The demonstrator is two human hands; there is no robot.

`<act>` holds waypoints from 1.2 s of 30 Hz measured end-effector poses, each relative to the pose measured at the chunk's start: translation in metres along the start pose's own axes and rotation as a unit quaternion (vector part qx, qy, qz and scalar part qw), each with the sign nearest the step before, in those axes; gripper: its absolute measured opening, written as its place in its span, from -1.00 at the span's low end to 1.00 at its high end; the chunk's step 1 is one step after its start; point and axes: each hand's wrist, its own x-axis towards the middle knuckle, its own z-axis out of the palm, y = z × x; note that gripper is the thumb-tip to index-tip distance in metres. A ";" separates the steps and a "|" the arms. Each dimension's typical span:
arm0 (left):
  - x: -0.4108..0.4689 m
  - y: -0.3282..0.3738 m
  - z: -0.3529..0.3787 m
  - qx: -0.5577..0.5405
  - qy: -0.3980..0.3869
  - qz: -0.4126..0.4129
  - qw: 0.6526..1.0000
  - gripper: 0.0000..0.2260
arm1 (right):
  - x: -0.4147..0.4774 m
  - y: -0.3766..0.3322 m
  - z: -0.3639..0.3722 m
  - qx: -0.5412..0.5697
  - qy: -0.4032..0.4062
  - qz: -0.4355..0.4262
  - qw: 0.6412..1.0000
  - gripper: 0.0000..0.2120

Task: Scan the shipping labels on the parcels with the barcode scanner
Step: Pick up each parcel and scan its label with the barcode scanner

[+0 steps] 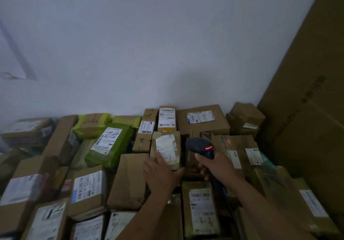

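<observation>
A bare white wall (130,53) backs the scene, and a tall carton (307,109) leans in along the right side. Below them the parcels (89,189) lie packed edge to edge in a loose heap, mostly brown boxes and bags, with a green parcel (109,144) among them. What they rest on is hidden.

In the middle, a small brown parcel (166,148) stands tipped up towards the camera. The left hand (162,172) is flat against its lower end, fingers fairly straight and thumb spread to the side. The hand presses the parcel rather than clasping it, so the parcel could slip back down into the heap.

The likelier trouble is a failed read. The label (165,146) on that parcel is wrinkled and marked with pen, and the index finger covers its lower left corner. Its barcode cannot be made out in this dim light. With so many other labels close by, the scanner could also pick up a neighbour's code, or a parcel could get skipped or scanned twice.

The right hand (214,167) is wrapped firmly round the handle of the scanner (202,146), just right of the tipped parcel and level with it. The scanner is black and pistol-shaped, with a rounded head and a short red light glowing on top. Its cord trails back down along the forearm. The head seems to point past the label rather than at it, and no red line shows on the paper, so it probably needs turning left.
</observation>
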 end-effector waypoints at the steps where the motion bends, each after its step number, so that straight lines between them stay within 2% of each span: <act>1: 0.000 0.002 0.002 -0.003 0.005 0.003 1.000 0.06 | 0.003 0.003 -0.001 -0.012 -0.003 0.003 1.000 -0.82; 4: -0.001 0.002 0.002 -0.033 0.010 0.007 0.999 0.05 | 0.004 0.009 0.000 -0.034 -0.010 0.007 0.999 -0.82; 7: -0.004 0.000 -0.009 -0.109 0.005 -0.008 0.994 0.07 | -0.002 0.008 0.001 -0.018 -0.017 0.002 1.000 -0.84; 9: -0.010 -0.003 -0.020 -0.176 0.027 -0.007 0.984 0.10 | -0.009 0.004 0.001 0.021 -0.027 -0.002 0.999 -0.83; 12: -0.029 -0.010 -0.038 -0.221 0.067 0.018 0.973 0.12 | -0.025 -0.005 0.004 0.122 -0.022 -0.014 0.992 -0.78; 14: -0.046 -0.012 -0.050 -0.233 0.069 0.030 0.969 0.14 | -0.038 -0.013 0.006 0.171 -0.006 -0.010 0.985 -0.67; 18: -0.081 -0.016 -0.071 -0.270 0.028 0.074 0.960 0.20 | -0.065 -0.026 0.009 0.195 0.002 -0.009 0.981 -0.49; 20: -0.092 -0.020 -0.082 -0.336 0.025 0.060 0.940 0.13 | -0.083 -0.030 0.009 0.212 0.006 -0.030 0.977 -0.44; 23: -0.104 -0.029 -0.097 -0.412 0.031 0.063 0.908 -0.25 | -0.111 -0.034 0.004 0.240 0.017 -0.052 0.969 -0.45; 25: -0.115 -0.032 -0.106 -0.459 0.013 0.085 0.884 -0.45 | -0.128 -0.036 0.001 0.252 0.017 -0.054 0.966 -0.53; 29: -0.139 -0.038 -0.124 -0.543 -0.084 0.091 0.831 -0.43 | -0.158 -0.036 -0.002 0.286 0.008 -0.049 0.957 -0.62; 31: -0.144 -0.042 -0.131 -0.552 -0.106 0.099 0.821 -0.39 | -0.167 -0.038 -0.004 0.278 0.005 -0.043 0.960 -0.64; 34: -0.149 -0.050 -0.135 -0.553 -0.071 0.093 0.825 -0.34 | -0.177 -0.041 -0.009 0.217 -0.004 -0.061 0.974 -0.57; 36: -0.150 -0.057 -0.134 -0.550 -0.029 0.084 0.830 -0.30 | -0.181 -0.042 -0.013 0.155 -0.017 -0.085 0.984 -0.67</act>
